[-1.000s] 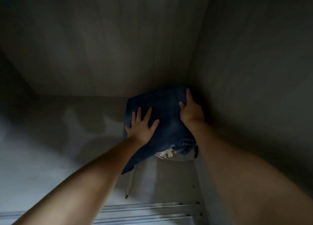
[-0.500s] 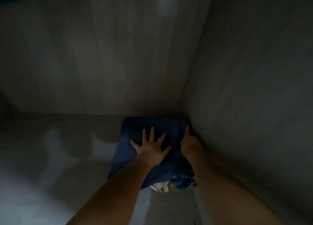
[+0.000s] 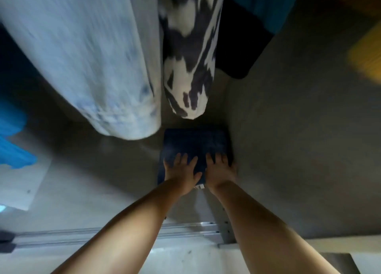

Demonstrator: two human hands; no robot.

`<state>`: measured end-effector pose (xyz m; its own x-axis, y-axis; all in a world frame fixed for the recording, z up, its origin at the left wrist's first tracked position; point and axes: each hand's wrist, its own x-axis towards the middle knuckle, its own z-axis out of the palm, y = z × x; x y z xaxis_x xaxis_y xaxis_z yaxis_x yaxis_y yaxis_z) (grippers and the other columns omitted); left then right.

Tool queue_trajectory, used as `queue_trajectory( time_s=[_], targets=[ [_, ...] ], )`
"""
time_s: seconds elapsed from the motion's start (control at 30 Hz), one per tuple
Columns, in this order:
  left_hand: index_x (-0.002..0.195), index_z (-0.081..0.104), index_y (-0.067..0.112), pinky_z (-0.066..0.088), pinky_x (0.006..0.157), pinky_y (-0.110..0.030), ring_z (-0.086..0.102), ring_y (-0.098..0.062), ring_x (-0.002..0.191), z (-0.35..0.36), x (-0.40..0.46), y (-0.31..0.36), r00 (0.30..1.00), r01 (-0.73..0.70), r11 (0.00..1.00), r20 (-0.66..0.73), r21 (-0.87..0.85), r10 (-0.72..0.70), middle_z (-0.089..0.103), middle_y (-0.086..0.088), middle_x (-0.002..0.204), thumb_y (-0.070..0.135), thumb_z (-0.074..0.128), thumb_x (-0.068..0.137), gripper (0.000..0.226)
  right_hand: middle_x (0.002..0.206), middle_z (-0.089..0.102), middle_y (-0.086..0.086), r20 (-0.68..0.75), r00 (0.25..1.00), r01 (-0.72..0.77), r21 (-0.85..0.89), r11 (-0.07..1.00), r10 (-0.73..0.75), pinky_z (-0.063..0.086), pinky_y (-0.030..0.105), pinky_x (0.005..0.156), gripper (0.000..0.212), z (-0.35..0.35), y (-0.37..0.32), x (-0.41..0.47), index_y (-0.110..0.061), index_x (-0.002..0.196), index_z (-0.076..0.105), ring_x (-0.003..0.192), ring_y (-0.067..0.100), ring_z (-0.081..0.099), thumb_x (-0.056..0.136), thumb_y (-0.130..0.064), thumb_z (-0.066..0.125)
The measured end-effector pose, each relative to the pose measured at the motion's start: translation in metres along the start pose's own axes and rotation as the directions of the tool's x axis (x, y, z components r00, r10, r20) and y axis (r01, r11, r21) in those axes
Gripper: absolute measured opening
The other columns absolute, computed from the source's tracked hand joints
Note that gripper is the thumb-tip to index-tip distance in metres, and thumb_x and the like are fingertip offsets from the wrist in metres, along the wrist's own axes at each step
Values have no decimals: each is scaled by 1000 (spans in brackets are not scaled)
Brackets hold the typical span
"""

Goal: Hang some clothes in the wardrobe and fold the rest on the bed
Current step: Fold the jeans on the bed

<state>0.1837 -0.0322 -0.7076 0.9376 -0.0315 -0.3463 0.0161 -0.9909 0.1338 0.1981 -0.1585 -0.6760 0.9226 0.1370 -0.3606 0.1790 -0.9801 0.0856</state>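
Nearest me, below my wrists, the metal door track [image 3: 185, 230] runs across the wardrobe's front edge, and past it my forearms reach in over the wardrobe floor [image 3: 86, 191]. My left hand [image 3: 181, 171] lies flat with its fingers spread on the near part of the folded dark blue jeans [image 3: 194, 143], and my right hand [image 3: 220, 170] lies flat just beside it, fingers straight and close together, on the same near part. Neither hand curls round the cloth; both press down on it. A pale label [image 3: 200, 186] peeks out from under the fold between my wrists.

The jeans sit on the floor just ahead of my fingertips, tucked into the back right corner, their right edge against the side wall [image 3: 299, 139] just right of my right hand.

Beyond my fingers and above them hang a pale washed-denim garment [image 3: 86, 63] up and to the left and a black-and-white patterned garment [image 3: 189, 57] straight ahead. Further right hang something black [image 3: 237, 46] and something teal [image 3: 268, 3]. Far to the left of my left hand there is bright blue cloth [image 3: 12, 141].

I judge this as the stowing step: a folded piece being settled in its place under the hung clothes. Next I'd lift both hands straight off without dragging the top layer, so the fold keeps its shape, then go back for the next garment.
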Motion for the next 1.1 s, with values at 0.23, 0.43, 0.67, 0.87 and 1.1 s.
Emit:
queue_trajectory(
  time_s=[0.23, 0.43, 0.67, 0.87, 1.1],
  targets=[
    [152, 6, 33, 5, 112, -59, 2, -25, 148, -86, -116, 11, 993, 9, 1000, 119, 7, -10, 5, -5, 161, 54, 27, 98, 62, 156, 18, 14, 122, 992, 4, 59, 998, -11, 23, 49, 110, 58, -74, -1, -113, -18, 153, 11, 142, 30, 20, 100, -28, 33],
    [152, 7, 34, -1, 115, -57, 4, -23, 148, -169, -212, 31, 977, -37, 998, 210, -40, 45, 9, -3, 161, 48, 31, 98, 61, 157, 21, 7, 226, 974, -98, 317, 943, 25, 22, 43, 112, 52, -154, -2, -215, -22, 151, 23, 140, 29, 27, 99, -21, 34],
    [151, 12, 33, 2, 115, -57, 9, -22, 147, -263, -309, 74, 950, -183, 983, 260, 21, 172, 19, -1, 158, 50, 29, 99, 57, 136, 41, 9, 169, 984, -98, 249, 963, 56, 37, 43, 101, 42, -232, 24, -327, -18, 136, 41, 129, 28, 37, 95, -25, 50],
    [148, 27, 25, 9, 114, -57, 22, -25, 142, -294, -359, 137, 881, -393, 918, 308, 55, 359, 34, -6, 150, 49, 27, 101, 53, 139, 39, 9, 178, 968, -225, 311, 924, 176, 38, 44, 100, 39, -244, 68, -400, -18, 137, 39, 131, 28, 36, 99, -26, 41],
    [148, 27, 22, 9, 115, -58, 24, -24, 141, -310, -402, 243, 759, -620, 778, 328, 101, 563, 35, -6, 149, 46, 31, 100, 54, 130, 46, 11, 339, 822, -561, 349, 750, 458, 44, 40, 84, 36, -226, 173, -512, -13, 133, 41, 118, 31, 49, 97, -13, 38]
  ],
)
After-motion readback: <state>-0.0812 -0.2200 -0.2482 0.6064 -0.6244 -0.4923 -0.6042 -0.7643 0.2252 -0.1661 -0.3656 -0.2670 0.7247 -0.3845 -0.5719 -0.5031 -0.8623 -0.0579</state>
